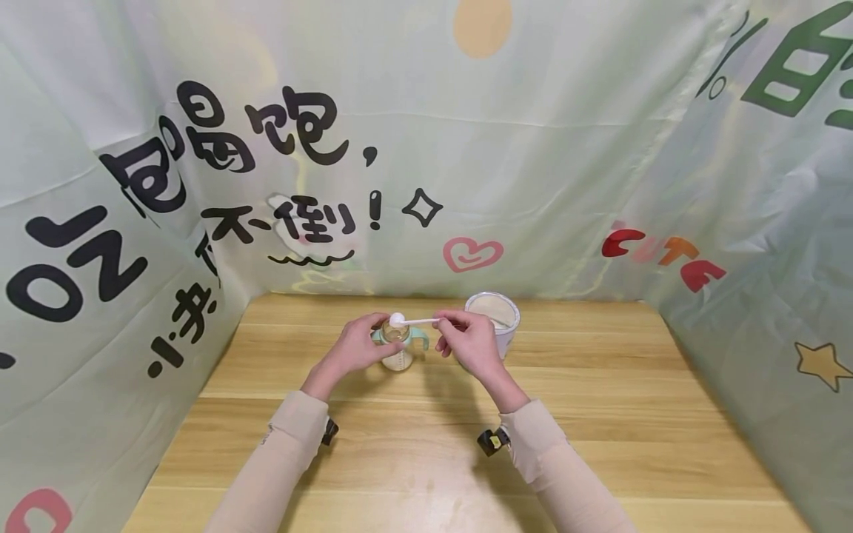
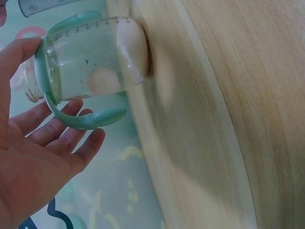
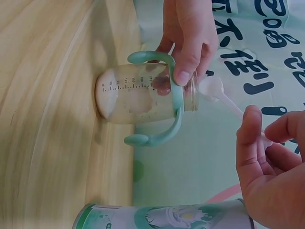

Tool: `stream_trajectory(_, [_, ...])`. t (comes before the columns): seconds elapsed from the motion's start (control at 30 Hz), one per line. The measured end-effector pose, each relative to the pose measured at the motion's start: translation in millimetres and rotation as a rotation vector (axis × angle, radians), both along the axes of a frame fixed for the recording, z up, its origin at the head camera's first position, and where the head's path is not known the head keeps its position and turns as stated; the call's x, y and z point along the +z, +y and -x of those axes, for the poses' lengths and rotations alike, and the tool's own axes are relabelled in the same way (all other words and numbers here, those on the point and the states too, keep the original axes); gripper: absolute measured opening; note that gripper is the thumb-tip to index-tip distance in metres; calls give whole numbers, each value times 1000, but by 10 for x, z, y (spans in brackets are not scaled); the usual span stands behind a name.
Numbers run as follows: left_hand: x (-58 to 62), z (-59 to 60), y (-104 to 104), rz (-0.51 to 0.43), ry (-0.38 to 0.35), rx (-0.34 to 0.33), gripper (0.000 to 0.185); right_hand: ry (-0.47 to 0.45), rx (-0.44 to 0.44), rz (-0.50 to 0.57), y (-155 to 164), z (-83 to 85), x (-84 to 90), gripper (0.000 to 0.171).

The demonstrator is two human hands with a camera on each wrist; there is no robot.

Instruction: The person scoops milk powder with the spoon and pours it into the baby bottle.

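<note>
A clear baby bottle point(image 1: 397, 361) with a mint-green two-handled ring stands upright and uncapped on the table. Its printed scale shows in the right wrist view, and something pale lies at the bottom. My left hand point(image 1: 353, 346) holds it around the neck, thumb on the ring point(image 2: 44, 71). Between thumb and fingers my right hand point(image 1: 472, 342) pinches the handle of a white measuring scoop point(image 3: 212, 88). The scoop's bowl is just above the bottle's mouth; in the head view, white powder appears heaped in it. Behind the right hand stands an open milk powder can point(image 1: 505, 342).
Pale powder shows inside the can's rim point(image 1: 493, 295). The wooden table point(image 1: 413, 451) meets a printed fabric backdrop point(image 1: 553, 207) right behind the bottle and can, with more fabric on both sides.
</note>
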State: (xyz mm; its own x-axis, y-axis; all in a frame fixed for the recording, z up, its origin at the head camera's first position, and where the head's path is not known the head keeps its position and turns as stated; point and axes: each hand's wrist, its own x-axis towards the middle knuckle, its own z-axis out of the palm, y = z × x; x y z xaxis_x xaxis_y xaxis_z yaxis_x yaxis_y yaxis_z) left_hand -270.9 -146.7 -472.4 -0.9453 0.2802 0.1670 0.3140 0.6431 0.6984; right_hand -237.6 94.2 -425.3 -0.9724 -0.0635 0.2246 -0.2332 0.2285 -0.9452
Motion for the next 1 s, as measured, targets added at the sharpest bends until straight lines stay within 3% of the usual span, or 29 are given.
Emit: stream_trajectory(1.0, [18,-12,12,12,17,3,61,-44,-23,-127,18,-4,-61,25])
